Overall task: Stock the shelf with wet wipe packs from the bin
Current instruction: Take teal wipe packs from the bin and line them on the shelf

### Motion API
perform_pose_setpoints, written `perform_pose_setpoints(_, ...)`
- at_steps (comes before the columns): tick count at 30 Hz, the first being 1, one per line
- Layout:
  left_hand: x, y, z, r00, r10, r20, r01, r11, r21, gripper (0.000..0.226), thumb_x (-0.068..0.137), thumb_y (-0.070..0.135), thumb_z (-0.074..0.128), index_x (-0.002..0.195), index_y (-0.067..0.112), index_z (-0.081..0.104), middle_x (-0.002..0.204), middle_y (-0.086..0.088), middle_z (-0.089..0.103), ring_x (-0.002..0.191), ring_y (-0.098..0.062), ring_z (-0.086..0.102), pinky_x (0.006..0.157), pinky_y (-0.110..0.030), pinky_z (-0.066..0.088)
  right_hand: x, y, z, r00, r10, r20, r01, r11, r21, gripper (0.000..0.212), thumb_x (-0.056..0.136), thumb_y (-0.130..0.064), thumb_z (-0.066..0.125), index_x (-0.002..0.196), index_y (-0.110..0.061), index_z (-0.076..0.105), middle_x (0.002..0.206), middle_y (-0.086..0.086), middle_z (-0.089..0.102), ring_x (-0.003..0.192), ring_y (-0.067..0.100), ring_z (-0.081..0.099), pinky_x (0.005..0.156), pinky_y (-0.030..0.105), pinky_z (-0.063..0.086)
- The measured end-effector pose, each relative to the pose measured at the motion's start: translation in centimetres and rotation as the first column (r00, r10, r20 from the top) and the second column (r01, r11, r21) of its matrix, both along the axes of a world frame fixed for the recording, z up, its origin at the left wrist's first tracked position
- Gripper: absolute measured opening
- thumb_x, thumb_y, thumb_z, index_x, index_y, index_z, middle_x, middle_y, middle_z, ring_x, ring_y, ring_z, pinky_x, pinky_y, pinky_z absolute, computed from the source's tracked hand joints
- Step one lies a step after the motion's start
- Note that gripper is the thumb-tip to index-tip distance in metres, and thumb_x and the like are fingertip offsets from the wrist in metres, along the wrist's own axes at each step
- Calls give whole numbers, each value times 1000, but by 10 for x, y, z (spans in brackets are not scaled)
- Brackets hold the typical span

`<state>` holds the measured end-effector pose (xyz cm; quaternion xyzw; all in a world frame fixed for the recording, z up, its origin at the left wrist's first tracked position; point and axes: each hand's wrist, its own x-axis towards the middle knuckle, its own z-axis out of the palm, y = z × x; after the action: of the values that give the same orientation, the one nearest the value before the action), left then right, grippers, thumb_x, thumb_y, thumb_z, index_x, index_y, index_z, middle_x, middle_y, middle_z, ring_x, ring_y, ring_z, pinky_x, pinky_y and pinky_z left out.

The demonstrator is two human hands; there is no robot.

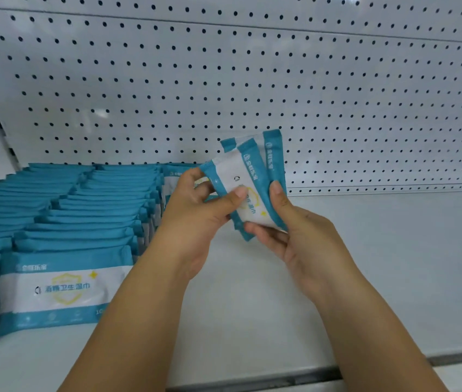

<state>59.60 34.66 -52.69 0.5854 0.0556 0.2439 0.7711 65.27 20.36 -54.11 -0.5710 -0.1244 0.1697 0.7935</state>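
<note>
Gripping a few teal-and-white packs (249,176) between both hands, a person held them tilted above the middle of the shelf (365,264), close to its back edge. The left hand (195,210) pinched them with its thumb on the front. The right hand (303,236) curled its fingers (260,230) under the lower end, thumb on the side. Along the shelf's left side stood rows (82,210) of matching packs, reaching back to the pegboard (252,80).
</note>
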Motion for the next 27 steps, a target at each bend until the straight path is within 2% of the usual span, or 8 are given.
perform_pose_setpoints(2, 2, 5, -3, 998, 59, -16, -58, 998, 20, 51, 83, 3, 75, 130, 13, 57, 116, -4, 73, 106, -21, 71, 95, -44, 56, -1, 5, -4, 1000, 11, 13, -9, 995, -99, 48, 87, -53, 66, 105, -8, 73, 93, 8, 79, 88, 25, 77, 77, 32, 62)
perform_pose_setpoints(4, 3, 7, -5, 995, 100, -19, -99, 994, 36, 46, 81, 6, 78, 124, 12, 63, 112, -3, 75, 102, -20, 73, 91, -42, 58, 0, 6, -5, 997, -3, 78, 19, 979, -205, 47, 88, -59, 62, 99, -15, 76, 90, 2, 79, 86, 20, 77, 76, 34, 63)
perform_pose_setpoints(7, 2, 8, -8, 988, 154, -12, -153, 986, 66, 33, 81, 8, 79, 112, 12, 69, 103, -1, 77, 94, -17, 75, 80, -33, 60, 4, 5, -2, 980, 0, 197, 57, 958, -282, 50, 87, -64, 60, 97, -18, 78, 93, -5, 79, 91, 11, 75, 91, 41, 59)
perform_pose_setpoints(10, 1, 7, -10, 987, 160, -8, -158, 981, 109, 23, 83, 4, 77, 103, 13, 70, 95, 0, 78, 86, -14, 75, 69, -23, 59, 4, 9, -2, 972, -31, 234, 85, 971, -225, 43, 89, -55, 65, 102, -15, 76, 97, -2, 79, 95, 16, 75, 96, 48, 57)
perform_pose_setpoints(14, 0, 6, -9, 985, 170, -4, -168, 976, 142, 25, 86, 9, 75, 110, 13, 69, 95, 1, 78, 86, -13, 76, 67, -22, 58, 4, 12, -7, 964, -99, 248, 133, 983, -123, 23, 94, -32, 69, 108, -15, 73, 100, -1, 79, 94, 17, 76, 92, 48, 59)
perform_pose_setpoints(18, 1, 5, -7, 975, 220, 23, -221, 965, 143, 25, 89, 13, 74, 113, 16, 67, 93, 4, 78, 85, -11, 75, 65, -21, 58, 10, 7, -11, 955, -209, 211, 227, 972, -66, 21, 94, -30, 69, 104, -12, 74, 100, 3, 79, 97, 23, 75, 94, 51, 58)
perform_pose_setpoints(24, 2, 9, -7, 955, 296, -26, -294, 954, 65, 9, 94, 23, 69, 102, 19, 70, 92, 6, 78, 87, -12, 75, 67, -28, 59, 16, -6, -11, 949, -292, 119, 301, 951, -64, 25, 98, -38, 62, 99, -17, 75, 97, -2, 79, 95, 19, 75, 94, 45, 58)
perform_pose_setpoints(27, 6, 11, -10, 941, 326, -95, -325, 945, 28, 14, 97, 32, 64, 100, 20, 71, 94, -1, 78, 93, -24, 74, 79, -44, 61, 15, -9, -9, 954, -294, 61, 298, 951, -80, 32, 100, -44, 57, 94, -17, 73, 92, -3, 79, 94, 24, 75, 93, 44, 58)
